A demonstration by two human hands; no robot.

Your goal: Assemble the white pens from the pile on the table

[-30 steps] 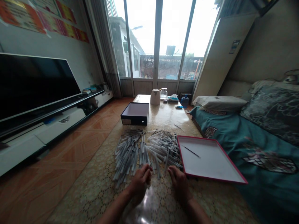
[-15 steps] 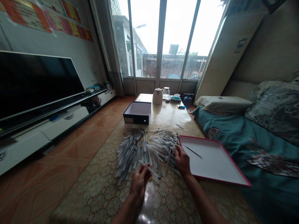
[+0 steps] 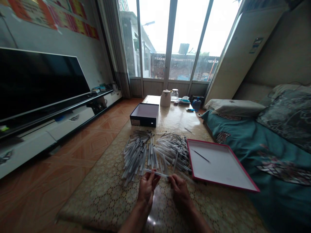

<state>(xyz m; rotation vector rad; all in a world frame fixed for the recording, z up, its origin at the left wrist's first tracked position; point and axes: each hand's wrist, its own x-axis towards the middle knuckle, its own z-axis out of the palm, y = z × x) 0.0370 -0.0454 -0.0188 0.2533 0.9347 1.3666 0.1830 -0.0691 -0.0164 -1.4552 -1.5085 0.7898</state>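
My left hand [image 3: 147,186] pinches a slim whitish pen [image 3: 159,174] that lies nearly level above the table. At the pen's dark right end, the closed fingers of my right hand [image 3: 178,186] meet it; whether they hold a separate small part there is hidden. Just beyond my hands lies a heap of similar pens [image 3: 134,155] on the left, with another loose pile [image 3: 172,147] on the right. One thin dark refill-like stick [image 3: 201,156] rests in the shallow white box lid with a red rim [image 3: 224,144].
A dark open box [image 3: 143,122] stands beyond the pens on the patterned table [image 3: 97,194]. Farther back are a beige kettle [image 3: 165,98], a glass jar [image 3: 174,95] and a tissue pack [image 3: 184,100]. A teal-covered sofa [image 3: 233,132] borders the right side.
My right hand has moved from the right pile, left and toward me, to the pen's right end. The pen in my left hand now lies more level.
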